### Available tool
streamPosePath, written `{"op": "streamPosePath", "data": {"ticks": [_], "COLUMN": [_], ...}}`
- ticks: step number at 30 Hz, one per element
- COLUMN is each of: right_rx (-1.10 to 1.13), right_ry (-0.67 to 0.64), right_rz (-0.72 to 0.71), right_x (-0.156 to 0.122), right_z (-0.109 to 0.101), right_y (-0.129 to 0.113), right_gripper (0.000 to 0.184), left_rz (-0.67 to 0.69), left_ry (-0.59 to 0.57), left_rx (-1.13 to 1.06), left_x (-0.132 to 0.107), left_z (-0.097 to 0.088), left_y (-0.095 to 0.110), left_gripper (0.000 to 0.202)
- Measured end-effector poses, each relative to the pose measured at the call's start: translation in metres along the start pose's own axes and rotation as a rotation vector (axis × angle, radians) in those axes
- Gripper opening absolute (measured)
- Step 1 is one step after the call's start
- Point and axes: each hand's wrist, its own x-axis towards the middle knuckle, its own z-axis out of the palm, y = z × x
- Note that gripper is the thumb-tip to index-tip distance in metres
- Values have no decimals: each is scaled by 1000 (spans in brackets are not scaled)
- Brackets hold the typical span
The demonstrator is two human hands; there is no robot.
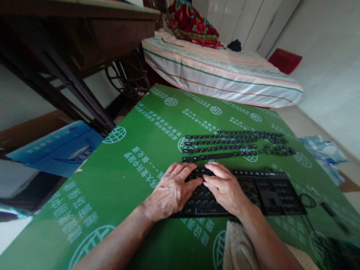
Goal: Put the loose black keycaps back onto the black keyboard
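A black keyboard (222, 210) lies on the green table, and much of it is bare of keycaps, with the switches showing. My left hand (174, 187) rests over its left end, fingers bent over the far edge and thumb on the board, gripping it. Close beside it, my right hand (227, 187) has its fingers bent, tips near the keyboard's top row. Whatever lies under those right fingertips is too small and hidden to make out. Beyond the keyboard, loose black keycaps (222, 155) are laid out in several rows, with a smaller group (277, 150) at the right.
The green table (135, 210) carries white print. A cable (308, 200) coils off the keyboard's right side. Brownish cloth (237, 243) shows under my right forearm. A striped bed (225, 78) stands behind, a dark wooden table (84, 37) and blue bag (62, 150) at left.
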Motion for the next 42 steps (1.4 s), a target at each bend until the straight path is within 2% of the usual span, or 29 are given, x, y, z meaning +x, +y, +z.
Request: {"op": "streamPosePath", "data": {"ticks": [5,11,20,42], "right_rx": [-121,-179,-100,-113], "right_ry": [-25,-26,47,34], "right_rz": [-9,0,11,-10], "right_x": [-5,-7,-6,-5], "right_z": [-8,-6,-9,-9], "right_y": [-7,-10,-10,-14], "right_gripper": [22,21,20,18], "left_rz": [3,10,20,12], "left_ry": [9,18,63,62], "left_rx": [-4,1,-23,-63], "left_x": [1,1,-3,-4], "left_z": [-2,-3,4,4], "left_y": [2,2,-4,-5], "left_gripper": [28,29,32,30]}}
